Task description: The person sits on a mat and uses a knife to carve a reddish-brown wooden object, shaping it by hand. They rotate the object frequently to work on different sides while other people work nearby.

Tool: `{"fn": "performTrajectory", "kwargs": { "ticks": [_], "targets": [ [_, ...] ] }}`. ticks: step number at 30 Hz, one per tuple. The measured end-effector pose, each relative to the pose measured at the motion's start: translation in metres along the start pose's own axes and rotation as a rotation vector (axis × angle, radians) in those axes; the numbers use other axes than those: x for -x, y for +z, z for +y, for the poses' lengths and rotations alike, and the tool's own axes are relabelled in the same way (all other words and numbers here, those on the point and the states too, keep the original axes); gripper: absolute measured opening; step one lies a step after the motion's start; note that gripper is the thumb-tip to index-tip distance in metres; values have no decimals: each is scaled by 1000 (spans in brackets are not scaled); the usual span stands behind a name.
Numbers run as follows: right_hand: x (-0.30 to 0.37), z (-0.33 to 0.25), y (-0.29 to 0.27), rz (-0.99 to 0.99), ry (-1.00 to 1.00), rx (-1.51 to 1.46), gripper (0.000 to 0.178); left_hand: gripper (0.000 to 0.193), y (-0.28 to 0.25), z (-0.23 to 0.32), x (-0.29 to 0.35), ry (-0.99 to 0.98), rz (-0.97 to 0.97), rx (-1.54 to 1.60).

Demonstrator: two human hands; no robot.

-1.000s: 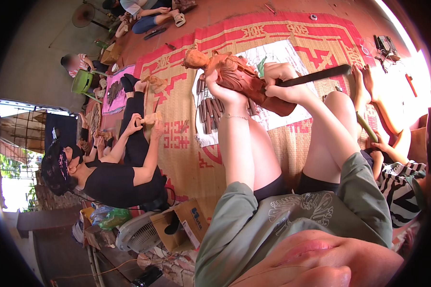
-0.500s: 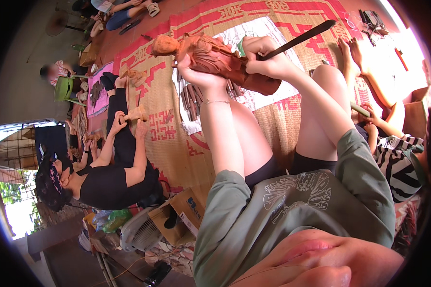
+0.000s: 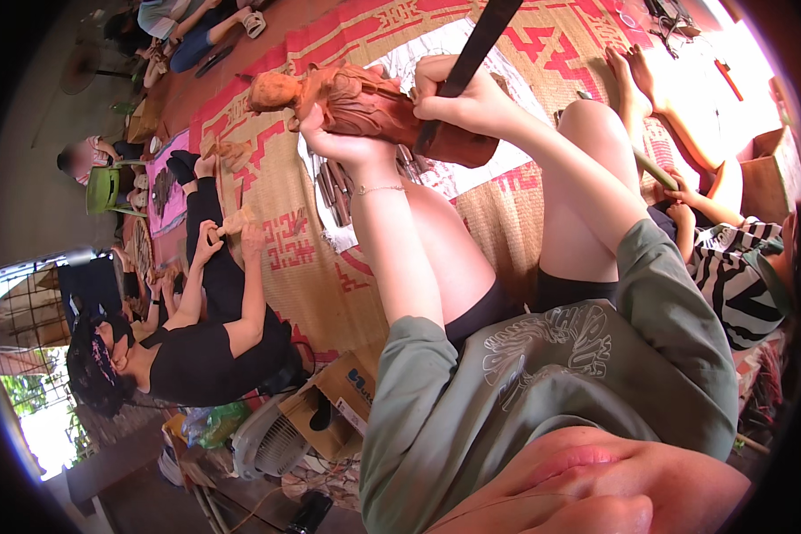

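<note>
A reddish-brown carved wooden statue (image 3: 351, 102) of a robed figure lies tilted above my lap, its head to the left and its base to the right. My left hand (image 3: 351, 142) supports it from beneath, fingers around the upper body. Closed in a fist, my right hand (image 3: 467, 100) grips a long, flat, dark carving tool (image 3: 481, 49). The tool's upper end points away and its lower end meets the statue near the lower robe; the exact contact is partly hidden by my hand.
Several chisels (image 3: 334, 191) lie on a white sheet (image 3: 516, 102) over a patterned straw mat (image 3: 276, 191). At left, a person in black (image 3: 209, 343) holds a small wooden carving (image 3: 234, 222). Another person (image 3: 730, 276) sits at right. A cardboard box (image 3: 334, 409) and fan (image 3: 271, 440) stand lower left.
The carving tool has swung from slanting rightward to steeper, its lower end now at the statue. My right hand and the statue have shifted left in view.
</note>
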State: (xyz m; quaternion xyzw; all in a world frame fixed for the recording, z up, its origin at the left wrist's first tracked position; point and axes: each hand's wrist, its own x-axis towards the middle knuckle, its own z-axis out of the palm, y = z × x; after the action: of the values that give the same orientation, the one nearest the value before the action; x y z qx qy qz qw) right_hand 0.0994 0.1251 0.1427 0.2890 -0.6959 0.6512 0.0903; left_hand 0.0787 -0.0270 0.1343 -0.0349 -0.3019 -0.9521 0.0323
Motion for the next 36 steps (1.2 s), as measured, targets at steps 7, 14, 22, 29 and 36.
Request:
{"fn": "performTrajectory", "kwargs": {
  "ticks": [7, 14, 22, 29, 36],
  "targets": [
    [1, -3, -11, -80, 155, 11, 15, 65, 15, -2, 8, 18, 48, -179],
    [4, 3, -41, 28, 66, 211, 13, 47, -22, -35, -10, -27, 235, -478],
    [20, -19, -101, 215, 95, 259, 11, 53, -51, -96, 25, 10, -274, -1288],
    [41, -25, -130, 252, 107, 275, 9, 66, -148, -150, 35, -236, -525, -1380],
    [66, -31, -156, 246, 239, 477, 7, 77, -122, -138, 42, -244, -493, -1182]
  ]
}}
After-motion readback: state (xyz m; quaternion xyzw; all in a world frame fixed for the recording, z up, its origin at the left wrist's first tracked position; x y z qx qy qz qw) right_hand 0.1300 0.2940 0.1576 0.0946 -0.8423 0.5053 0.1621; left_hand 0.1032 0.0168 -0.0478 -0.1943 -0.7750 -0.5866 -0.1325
